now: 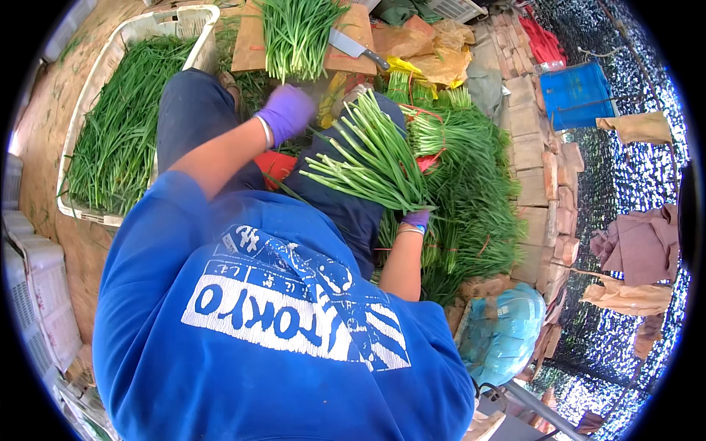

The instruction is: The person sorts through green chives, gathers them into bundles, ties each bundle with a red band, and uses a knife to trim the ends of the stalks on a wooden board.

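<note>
In a purple glove, my right hand (416,219) is closed around the leafy part of a bunch of garlic chives (368,158). The bunch lies tilted across my thigh, its pale cut ends pointing up and left. My left hand (285,114), also gloved in purple, is up between my knees, just below a wooden board (250,51), and motion smears its fingers. On that board rests another pile of garlic chives (298,37), with a knife (347,44) beside it, its black handle jutting over the right edge.
At the left a white plastic crate (71,147) holds loose garlic chives. Tied bundles of garlic chives (471,198) are heaped to my right, against a low brick wall (531,169). Beyond stand a blue container (577,94) and, lower down, a light-blue plastic bag (504,334).
</note>
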{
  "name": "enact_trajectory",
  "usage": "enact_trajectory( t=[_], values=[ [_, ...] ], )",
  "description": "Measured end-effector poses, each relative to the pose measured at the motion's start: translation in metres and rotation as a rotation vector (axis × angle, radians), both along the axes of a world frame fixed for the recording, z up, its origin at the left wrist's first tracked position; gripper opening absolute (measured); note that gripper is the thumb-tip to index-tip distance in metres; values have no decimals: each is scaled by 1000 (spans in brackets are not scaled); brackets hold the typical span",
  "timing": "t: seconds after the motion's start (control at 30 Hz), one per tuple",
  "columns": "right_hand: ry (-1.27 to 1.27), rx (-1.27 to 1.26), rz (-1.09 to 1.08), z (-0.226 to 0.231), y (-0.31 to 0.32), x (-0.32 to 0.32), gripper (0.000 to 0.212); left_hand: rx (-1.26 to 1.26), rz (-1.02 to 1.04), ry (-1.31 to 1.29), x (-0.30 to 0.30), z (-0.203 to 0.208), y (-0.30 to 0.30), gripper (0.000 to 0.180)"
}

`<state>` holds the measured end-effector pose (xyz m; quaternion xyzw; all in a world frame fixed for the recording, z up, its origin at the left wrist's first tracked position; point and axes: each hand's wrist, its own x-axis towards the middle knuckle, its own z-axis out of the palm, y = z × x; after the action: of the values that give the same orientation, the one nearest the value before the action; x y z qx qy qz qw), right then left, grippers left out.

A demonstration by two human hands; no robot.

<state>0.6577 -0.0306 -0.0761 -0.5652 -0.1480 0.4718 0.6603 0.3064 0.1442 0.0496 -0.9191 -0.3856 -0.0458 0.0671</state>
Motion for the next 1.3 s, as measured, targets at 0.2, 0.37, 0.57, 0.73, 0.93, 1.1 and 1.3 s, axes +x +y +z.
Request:
enact_trajectory(
  t=[0.2, 0.37, 0.57, 0.73, 0.93, 1.1, 1.3],
  values=[
    [351, 43, -189, 39, 2, -22, 40, -902, 69, -488, -22, 18, 33, 37],
    [336, -68, -230, 64, -2, -26, 40, -1130, -137, -592, 38, 19, 6, 40],
    [295, 62, -186, 77, -4, -23, 36, -1200, -413, -942, 68, -12, 7, 40],
    [281, 154, -226, 78, -5, -21, 33, -926, -426, -671, 77, -2, 13, 46],
    [315, 200, -257, 96, 1, -27, 24, -557, -561, -680, 74, -10, 15, 27],
    [331, 240, -271, 76, 9, -25, 28, -497, -647, -866, 47, -19, -2, 21],
    [364, 180, -273, 67, 8, -40, 32, -1276, -644, -1317, -8, 3, -12, 22]
  ],
)
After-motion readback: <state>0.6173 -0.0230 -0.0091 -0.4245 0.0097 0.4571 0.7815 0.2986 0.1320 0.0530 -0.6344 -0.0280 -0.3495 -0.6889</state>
